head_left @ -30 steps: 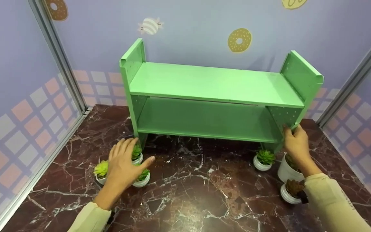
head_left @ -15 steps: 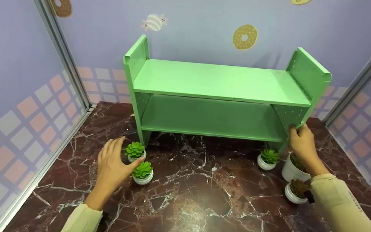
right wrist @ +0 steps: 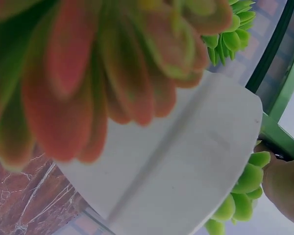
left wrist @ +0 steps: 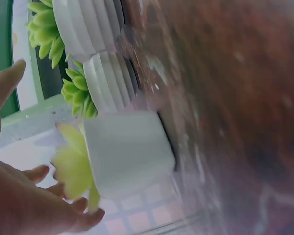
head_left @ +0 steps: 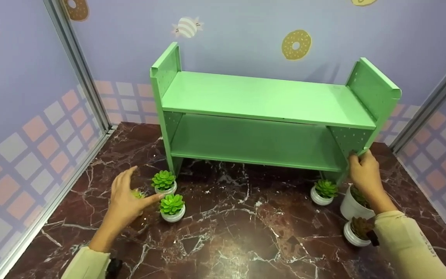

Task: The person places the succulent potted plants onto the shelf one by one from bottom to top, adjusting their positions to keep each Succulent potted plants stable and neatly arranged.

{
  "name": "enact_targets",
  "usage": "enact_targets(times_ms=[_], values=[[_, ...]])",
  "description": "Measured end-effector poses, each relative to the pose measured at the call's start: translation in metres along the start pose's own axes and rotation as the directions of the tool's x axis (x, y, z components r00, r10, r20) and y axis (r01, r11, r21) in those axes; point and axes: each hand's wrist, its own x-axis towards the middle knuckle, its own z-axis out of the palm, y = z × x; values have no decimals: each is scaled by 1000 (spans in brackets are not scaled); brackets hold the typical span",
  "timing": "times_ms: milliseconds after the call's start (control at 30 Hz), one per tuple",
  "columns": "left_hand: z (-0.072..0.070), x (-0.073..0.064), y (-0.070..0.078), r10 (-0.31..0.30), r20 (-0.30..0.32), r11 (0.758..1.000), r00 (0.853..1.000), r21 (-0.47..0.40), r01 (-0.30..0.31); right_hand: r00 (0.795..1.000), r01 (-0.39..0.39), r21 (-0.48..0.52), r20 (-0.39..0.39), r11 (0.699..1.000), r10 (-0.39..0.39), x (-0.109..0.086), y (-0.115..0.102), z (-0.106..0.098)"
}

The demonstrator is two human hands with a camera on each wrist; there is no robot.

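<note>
A green two-tier shelf stands against the back wall. At its right side panel my right hand grips the lower front edge. My left hand is at the left, fingers spread and thumb out, holding nothing. It hovers over a yellow-green succulent in a square white pot; the head view mostly hides that plant behind the hand. Just right of the thumb are two green succulents, a rear one and a front one, in round white ribbed pots. Whether the fingers touch the yellow-green leaves I cannot tell.
Near the shelf's right leg sits another green potted succulent. Beside it, partly under my right arm, are a larger white pot and a reddish succulent. Patterned walls enclose the dark red marbled tabletop.
My left hand has moved left, off the two green succulents and over the yellow-green one. The right hand keeps its grip on the shelf. The head view has shifted slightly.
</note>
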Motion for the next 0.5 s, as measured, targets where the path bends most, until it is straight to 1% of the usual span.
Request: enact_targets(times_ms=[100, 167, 267, 333, 400, 500], values=[[-6, 0, -5, -23, 50, 999, 998, -41, 25, 1000, 0, -6, -8, 1000, 0, -1, 0, 0], [-10, 0, -9, -34, 72, 998, 997, -57, 38, 1000, 1, -11, -13, 1000, -1, -1, -1, 0], [-15, 0, -13, -38, 95, 997, 995, -70, 45, 1000, 2, -11, -13, 1000, -2, -1, 0, 0], [-18, 0, -17, -36, 121, 995, 992, -91, 48, 1000, 1, -11, -6, 1000, -1, -1, 1, 0], [-21, 0, -22, -27, 147, 988, 989, -146, 49, 1000, -1, -9, 1, 1000, 1, -1, 2, 0], [-23, 2, -31, 21, 160, 964, 987, -264, 22, 1000, -1, -1, 12, 1000, 1, -1, 2, 0]])
